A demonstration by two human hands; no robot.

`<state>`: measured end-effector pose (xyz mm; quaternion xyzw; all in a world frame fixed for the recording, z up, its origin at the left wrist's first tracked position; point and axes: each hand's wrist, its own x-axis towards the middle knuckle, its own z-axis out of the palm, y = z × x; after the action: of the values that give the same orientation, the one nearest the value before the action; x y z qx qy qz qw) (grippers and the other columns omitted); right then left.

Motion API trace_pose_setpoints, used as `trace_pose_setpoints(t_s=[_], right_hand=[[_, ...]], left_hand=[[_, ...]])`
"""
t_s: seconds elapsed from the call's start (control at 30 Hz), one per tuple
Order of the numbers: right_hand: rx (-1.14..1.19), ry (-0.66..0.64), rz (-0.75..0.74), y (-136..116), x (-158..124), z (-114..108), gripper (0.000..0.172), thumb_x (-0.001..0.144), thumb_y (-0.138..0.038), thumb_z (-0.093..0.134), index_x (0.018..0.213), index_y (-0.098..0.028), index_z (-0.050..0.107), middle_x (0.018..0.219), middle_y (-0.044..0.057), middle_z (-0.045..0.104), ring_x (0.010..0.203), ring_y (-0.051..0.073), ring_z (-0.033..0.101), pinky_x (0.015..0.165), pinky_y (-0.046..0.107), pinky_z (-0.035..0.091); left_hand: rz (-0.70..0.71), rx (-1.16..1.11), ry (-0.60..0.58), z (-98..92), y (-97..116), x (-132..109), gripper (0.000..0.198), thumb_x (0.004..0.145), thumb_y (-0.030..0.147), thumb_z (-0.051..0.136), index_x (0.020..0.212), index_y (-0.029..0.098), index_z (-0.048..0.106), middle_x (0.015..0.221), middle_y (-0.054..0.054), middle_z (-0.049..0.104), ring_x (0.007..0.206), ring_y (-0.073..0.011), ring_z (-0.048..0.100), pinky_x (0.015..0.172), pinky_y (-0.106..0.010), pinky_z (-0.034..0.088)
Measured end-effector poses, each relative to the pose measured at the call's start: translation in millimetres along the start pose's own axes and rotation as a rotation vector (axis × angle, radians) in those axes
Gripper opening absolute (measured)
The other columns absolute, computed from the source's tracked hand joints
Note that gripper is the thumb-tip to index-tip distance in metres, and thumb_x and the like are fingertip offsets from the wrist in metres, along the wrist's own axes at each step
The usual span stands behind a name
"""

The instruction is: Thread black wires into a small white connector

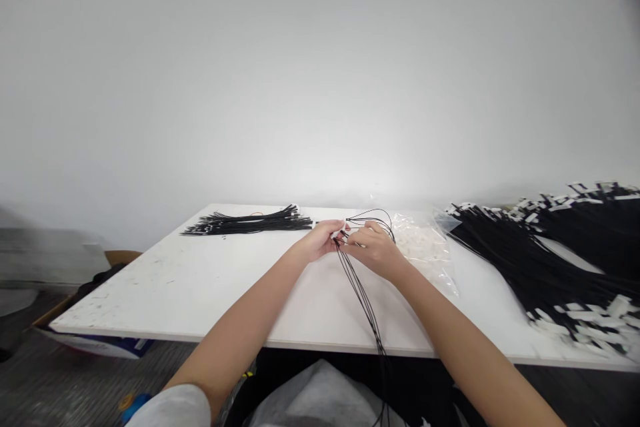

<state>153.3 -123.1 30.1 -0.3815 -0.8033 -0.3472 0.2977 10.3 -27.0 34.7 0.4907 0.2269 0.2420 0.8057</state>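
Over the middle of the white table, my left hand [321, 241] is closed around a small white piece, likely a connector, with black wires at its fingertips. My right hand [375, 250] meets it from the right, its thumb and fingers pinched on a thin black wire. Several black wires [361, 297] hang from between the hands, over the table's front edge and down toward the lap. Other wires loop [373, 213] behind my right hand. The fingers partly hide the white piece and the wire ends.
A bundle of black wires [245, 222] lies at the back left of the table [165, 287]. Right of my hands is a clear plastic bag [425, 243] of small whitish pieces. Large piles of black wires with white ends [515, 260] cover the right side. A cardboard box [107, 345] stands below, left.
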Motion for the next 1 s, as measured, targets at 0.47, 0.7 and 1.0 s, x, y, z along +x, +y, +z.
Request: trace_pose_setpoints(t_s=[0.47, 0.7, 1.0], right_hand=[[0.156, -0.047, 0.086, -1.5, 5.4, -16.5, 0.012, 0.083, -0.021, 0.049, 0.087, -0.021, 0.06, 0.074, 0.001, 0.061, 0.071, 0.011, 0.052, 0.079, 0.032, 0.031], [0.535, 0.23, 0.436, 5.0, 7.2, -23.0, 0.009, 0.079, -0.022, 0.057, 0.083, -0.022, 0.065, 0.071, 0.0, 0.065, 0.065, 0.011, 0.056, 0.071, 0.029, 0.041], [0.92, 1.085, 1.142, 29.9, 9.7, -30.4, 0.022, 0.073, -0.038, 0.063, 0.077, -0.016, 0.063, 0.06, -0.004, 0.055, 0.058, 0.008, 0.054, 0.064, 0.027, 0.048]], left_hand=[[-0.014, 0.028, -0.023, -3.3, -1.2, 0.7, 0.023, 0.07, 0.032, 0.064, 0.083, 0.012, 0.062, 0.057, 0.003, 0.044, 0.05, -0.0061, 0.043, 0.055, -0.021, 0.037], [-0.039, 0.006, -0.003, 0.0, 1.3, -0.5, 0.02, 0.07, 0.031, 0.064, 0.079, 0.013, 0.061, 0.055, 0.003, 0.04, 0.048, -0.0049, 0.04, 0.051, -0.018, 0.033], [-0.067, 0.038, 0.007, -0.1, 3.8, -1.4, 0.023, 0.07, 0.033, 0.063, 0.08, 0.013, 0.059, 0.058, 0.004, 0.039, 0.049, -0.0046, 0.041, 0.051, -0.018, 0.034]])
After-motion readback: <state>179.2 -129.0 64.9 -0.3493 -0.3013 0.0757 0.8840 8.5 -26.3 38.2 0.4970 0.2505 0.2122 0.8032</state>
